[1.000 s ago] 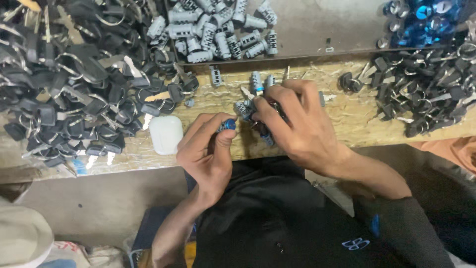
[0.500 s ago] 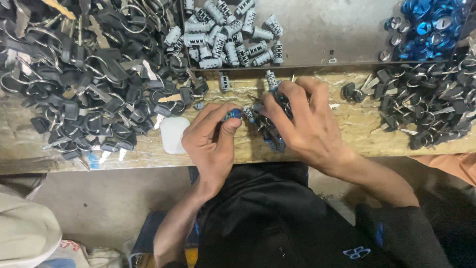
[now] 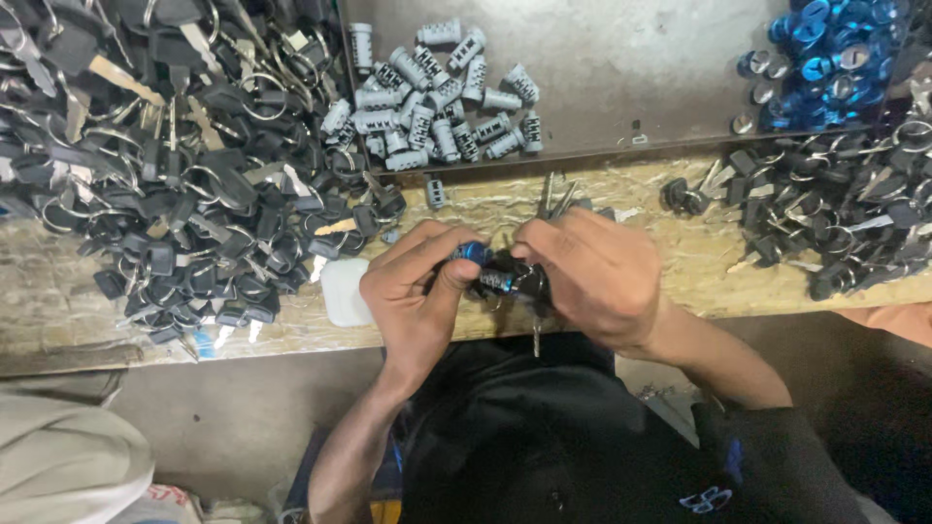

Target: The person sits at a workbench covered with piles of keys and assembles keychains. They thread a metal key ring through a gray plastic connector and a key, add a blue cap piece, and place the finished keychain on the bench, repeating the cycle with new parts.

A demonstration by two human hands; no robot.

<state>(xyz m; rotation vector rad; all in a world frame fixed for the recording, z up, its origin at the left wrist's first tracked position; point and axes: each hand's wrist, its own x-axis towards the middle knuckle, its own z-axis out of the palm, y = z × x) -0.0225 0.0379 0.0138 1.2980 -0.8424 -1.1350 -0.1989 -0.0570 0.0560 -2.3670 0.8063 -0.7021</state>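
A: What lies around the person, from nine o'clock across?

B: A heap of black-headed keys (image 3: 165, 184), a white pad (image 3: 342, 291), then grey lock cylinders (image 3: 437, 102) on the metal tray (image 3: 641, 68) at twelve.

A: And the hands?

B: The left hand (image 3: 413, 296) pinches a blue-capped lock cylinder (image 3: 476, 255); the right hand (image 3: 597, 277) is clenched on a key bunch (image 3: 519, 283) against it.

A: How far along?

B: Seemingly mid-fitting. Blue caps (image 3: 830, 49) at two o'clock and more keys (image 3: 845, 218) at three look untouched.
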